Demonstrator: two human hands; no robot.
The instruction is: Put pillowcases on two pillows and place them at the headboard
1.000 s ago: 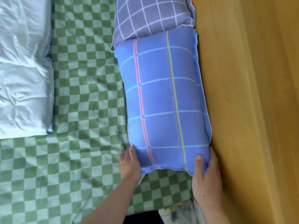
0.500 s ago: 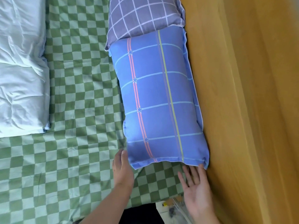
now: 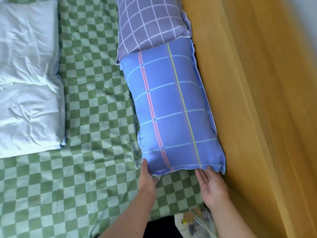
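Since a moment ago your right hand (image 3: 212, 184) has slid up so its straight, open fingers touch the blue pillow's (image 3: 173, 107) near hem; a second ago it gripped that corner. Your left hand (image 3: 148, 177) presses the near left corner, though I cannot tell whether those fingers are curled. Nudge evenly from both corners so the pillow sits snug along the headboard (image 3: 257, 100). It lies on the bed (image 3: 96, 103) against the headboard, its far end tucked under the grey pillow (image 3: 151, 23) beyond.
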